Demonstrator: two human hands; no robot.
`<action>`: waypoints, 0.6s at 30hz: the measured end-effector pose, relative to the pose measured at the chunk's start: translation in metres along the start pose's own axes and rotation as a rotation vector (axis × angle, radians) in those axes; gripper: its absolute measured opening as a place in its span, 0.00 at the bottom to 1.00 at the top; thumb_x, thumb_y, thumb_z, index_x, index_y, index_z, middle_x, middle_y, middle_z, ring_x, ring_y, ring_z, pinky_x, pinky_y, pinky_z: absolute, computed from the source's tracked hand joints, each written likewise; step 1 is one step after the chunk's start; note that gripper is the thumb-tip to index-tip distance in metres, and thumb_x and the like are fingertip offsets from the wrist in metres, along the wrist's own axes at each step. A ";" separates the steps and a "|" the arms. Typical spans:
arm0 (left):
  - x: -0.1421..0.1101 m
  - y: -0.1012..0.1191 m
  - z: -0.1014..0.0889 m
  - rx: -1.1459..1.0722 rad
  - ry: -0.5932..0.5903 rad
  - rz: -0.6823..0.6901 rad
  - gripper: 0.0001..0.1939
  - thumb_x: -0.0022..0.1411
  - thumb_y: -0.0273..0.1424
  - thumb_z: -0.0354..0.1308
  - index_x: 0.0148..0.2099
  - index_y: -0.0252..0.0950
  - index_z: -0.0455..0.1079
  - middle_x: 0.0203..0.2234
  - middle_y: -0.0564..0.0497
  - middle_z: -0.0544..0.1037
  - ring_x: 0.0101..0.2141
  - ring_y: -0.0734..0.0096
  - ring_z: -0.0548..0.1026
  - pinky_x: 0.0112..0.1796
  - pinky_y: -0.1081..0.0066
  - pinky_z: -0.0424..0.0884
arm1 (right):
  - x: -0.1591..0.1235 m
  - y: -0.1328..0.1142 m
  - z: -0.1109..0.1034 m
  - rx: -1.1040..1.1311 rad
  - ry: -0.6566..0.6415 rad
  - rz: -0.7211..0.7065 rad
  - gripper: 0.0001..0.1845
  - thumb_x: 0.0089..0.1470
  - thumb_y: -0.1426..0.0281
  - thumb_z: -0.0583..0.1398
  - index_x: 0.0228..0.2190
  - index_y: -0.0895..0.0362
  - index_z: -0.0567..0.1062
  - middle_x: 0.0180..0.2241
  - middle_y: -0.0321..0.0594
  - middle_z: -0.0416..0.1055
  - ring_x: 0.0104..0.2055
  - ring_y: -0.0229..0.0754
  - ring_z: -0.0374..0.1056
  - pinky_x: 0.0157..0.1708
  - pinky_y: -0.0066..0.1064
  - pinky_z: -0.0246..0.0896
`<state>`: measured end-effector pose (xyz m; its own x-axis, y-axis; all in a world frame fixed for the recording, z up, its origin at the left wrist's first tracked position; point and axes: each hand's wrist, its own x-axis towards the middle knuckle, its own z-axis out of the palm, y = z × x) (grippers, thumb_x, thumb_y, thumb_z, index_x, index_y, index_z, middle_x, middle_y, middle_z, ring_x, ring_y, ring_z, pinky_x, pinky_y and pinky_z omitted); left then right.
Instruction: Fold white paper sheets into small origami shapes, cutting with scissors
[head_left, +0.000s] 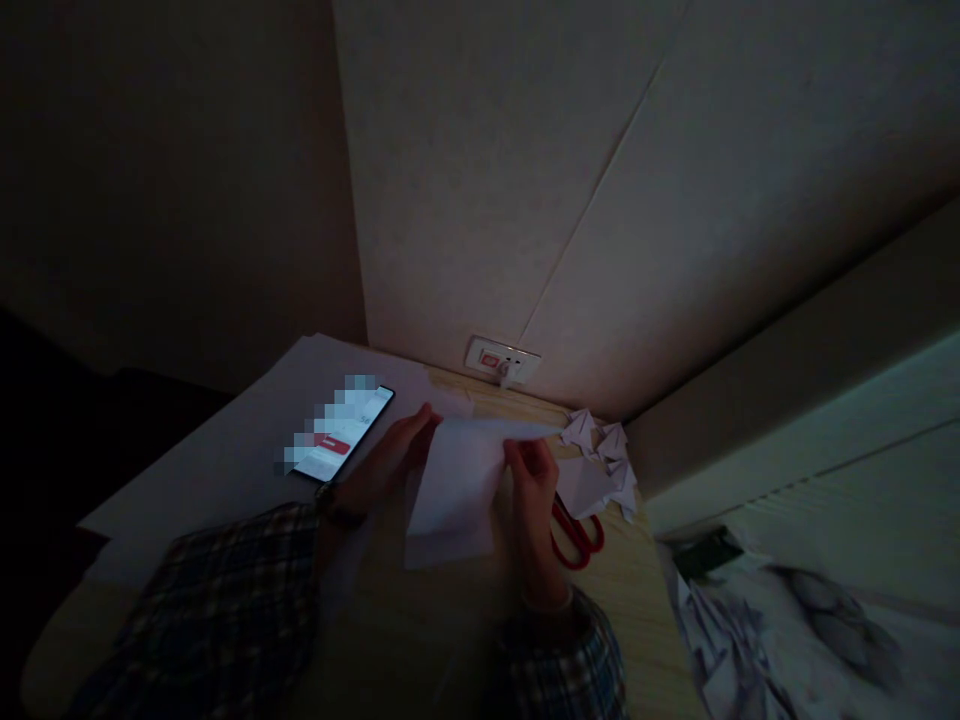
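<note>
A white sheet of paper [457, 480] is held up between my two hands above the wooden table, its lower part bent over. My left hand [401, 445] grips its left edge, the thumb near the top corner. On the right side, my right hand [532, 475] pinches the paper between thumb and fingers. Beside my right wrist lie scissors with red handles [577, 540], their blades partly hidden under another piece of white paper [585, 485]. Several folded white paper pieces [600, 440] sit at the table's far right corner.
A lit phone [345, 435] rests on large white sheets [225, 450] at the left. A wall socket [501, 360] with a plug is just behind the table [637, 610]. Past the table's right edge, many paper pieces [727, 640] lie lower down.
</note>
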<state>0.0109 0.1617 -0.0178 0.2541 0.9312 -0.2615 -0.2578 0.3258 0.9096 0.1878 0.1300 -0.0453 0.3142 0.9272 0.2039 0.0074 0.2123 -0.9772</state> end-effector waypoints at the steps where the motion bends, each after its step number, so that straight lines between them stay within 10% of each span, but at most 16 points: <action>1: 0.000 -0.001 0.000 -0.004 -0.027 -0.024 0.26 0.54 0.54 0.57 0.36 0.33 0.74 0.23 0.50 0.76 0.30 0.61 0.75 0.33 0.66 0.68 | -0.001 0.000 0.000 -0.004 0.002 -0.035 0.03 0.51 0.70 0.59 0.30 0.54 0.73 0.31 0.35 0.72 0.35 0.40 0.67 0.38 0.30 0.61; 9: 0.003 -0.007 -0.005 -0.061 -0.202 -0.062 0.18 0.56 0.43 0.61 0.42 0.35 0.74 0.33 0.49 0.80 0.35 0.65 0.76 0.37 0.71 0.69 | 0.001 0.005 -0.003 0.021 -0.076 -0.175 0.05 0.46 0.75 0.60 0.28 0.54 0.75 0.41 0.39 0.72 0.42 0.42 0.68 0.38 0.30 0.60; 18: 0.006 -0.004 -0.004 0.312 0.007 0.099 0.15 0.48 0.38 0.63 0.37 0.35 0.72 0.21 0.55 0.73 0.24 0.68 0.71 0.24 0.73 0.61 | 0.000 -0.002 -0.001 -0.042 -0.022 -0.127 0.10 0.57 0.68 0.55 0.32 0.54 0.77 0.40 0.40 0.75 0.44 0.43 0.68 0.46 0.35 0.60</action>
<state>0.0100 0.1661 -0.0245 0.2357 0.9571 -0.1684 0.0177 0.1690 0.9855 0.1888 0.1292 -0.0433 0.2872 0.9004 0.3269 0.0858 0.3157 -0.9450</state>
